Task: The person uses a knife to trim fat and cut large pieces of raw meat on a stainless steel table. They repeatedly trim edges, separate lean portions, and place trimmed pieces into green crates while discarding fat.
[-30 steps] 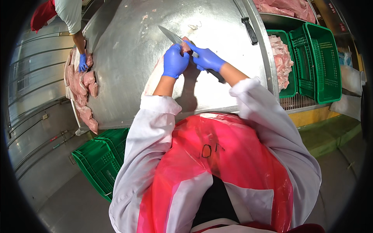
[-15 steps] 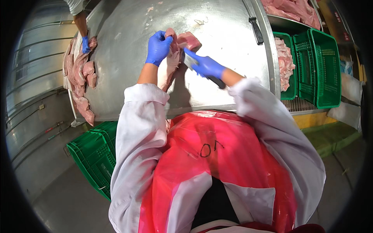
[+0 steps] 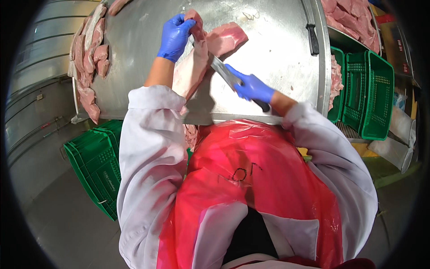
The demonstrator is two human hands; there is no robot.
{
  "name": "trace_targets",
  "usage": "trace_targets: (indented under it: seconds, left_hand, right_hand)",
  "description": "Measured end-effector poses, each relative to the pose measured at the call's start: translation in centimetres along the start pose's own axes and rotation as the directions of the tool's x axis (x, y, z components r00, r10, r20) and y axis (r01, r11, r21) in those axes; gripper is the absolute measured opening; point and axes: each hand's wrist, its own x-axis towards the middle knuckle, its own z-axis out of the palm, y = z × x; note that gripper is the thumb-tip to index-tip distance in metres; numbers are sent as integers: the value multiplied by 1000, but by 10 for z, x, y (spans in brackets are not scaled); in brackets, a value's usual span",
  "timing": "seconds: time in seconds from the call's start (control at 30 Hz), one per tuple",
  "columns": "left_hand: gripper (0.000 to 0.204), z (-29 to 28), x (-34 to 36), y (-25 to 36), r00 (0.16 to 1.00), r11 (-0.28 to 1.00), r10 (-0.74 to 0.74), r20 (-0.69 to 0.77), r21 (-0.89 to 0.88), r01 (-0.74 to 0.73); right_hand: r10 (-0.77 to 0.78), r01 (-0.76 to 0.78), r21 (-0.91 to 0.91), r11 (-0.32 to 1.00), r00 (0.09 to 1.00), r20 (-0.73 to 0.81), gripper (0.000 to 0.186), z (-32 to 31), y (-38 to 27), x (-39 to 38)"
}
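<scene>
My left hand (image 3: 175, 36), in a blue glove, grips the upper end of a long piece of raw meat (image 3: 191, 69) and lifts it off the metal table. A pale fatty layer covers the side facing me. Another part of the meat (image 3: 227, 36), pink and thick, lies just to the right; whether it is still joined cannot be made out. My right hand (image 3: 251, 86), gloved too, is closed around the dark handle of a knife (image 3: 224, 71). Its blade points up and left, with the tip at the meat's right edge.
Several meat strips (image 3: 86, 58) lie along the metal table's (image 3: 139, 67) left edge. A second knife (image 3: 311, 33) rests by the right edge. Beyond it are a tray of meat (image 3: 351, 20), a crate of trimmings (image 3: 336, 83) and a green crate (image 3: 376, 94). Another green crate (image 3: 96, 166) stands lower left.
The knife has drawn back down and right, showing more blade. More of the thick pink part is exposed at the right. The co-worker's gloved hand at the far left has left the view.
</scene>
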Motion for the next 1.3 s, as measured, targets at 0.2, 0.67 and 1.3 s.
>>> trace_targets:
  seconds: [0.2, 0.67, 1.3]
  left_hand:
    - [13, -30, 11, -8, 999, 996, 2, -39, -87, -5]
    - [12, -74, -7, 18, 990, 970, 70, -121, -225, -96]
    - [19, -62, -60, 129, 899, 911, 394, -192, -51, -410]
  right_hand:
    - [-23, 16, -100, 995, 998, -66, 74, 2, -29, 72]
    - [25, -15, -77, 997, 991, 133, 79, 35, -17, 15]
    - [14, -12, -129, 992, 1000, 14, 78, 112, -60, 100]
